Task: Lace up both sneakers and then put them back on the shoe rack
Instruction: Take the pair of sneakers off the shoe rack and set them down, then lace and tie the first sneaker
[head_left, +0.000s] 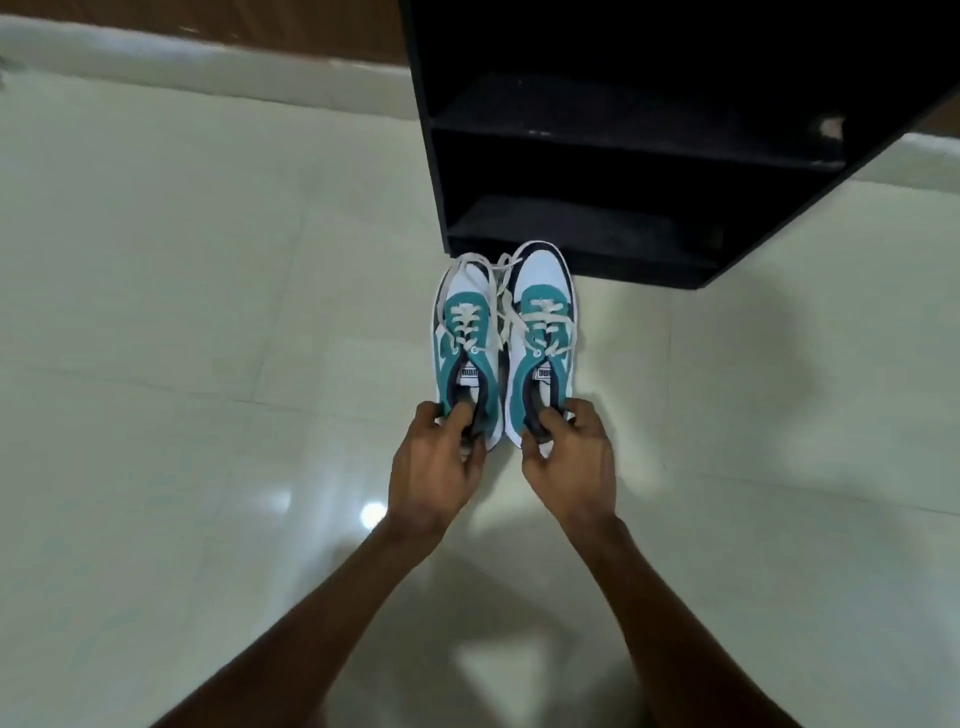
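Two teal, white and navy sneakers lie side by side with toes pointing at the black shoe rack (613, 135). My left hand (441, 457) grips the heel collar of the left sneaker (465, 338), thumb inside the opening. My right hand (571, 452) grips the heel collar of the right sneaker (545, 327) the same way. Both carry cream laces threaded through their eyelets, with loose ends trailing over the toes and between the shoes. The right sneaker's toe overlaps the rack's bottom edge in the view. Whether the shoes rest on the floor or are lifted I cannot tell.
The rack's open shelves are dark, and a small pale scrap (831, 127) lies on the upper shelf at right. Glossy pale floor tiles (208, 364) spread all around. A pale skirting (234, 67) runs along the wall at the back left.
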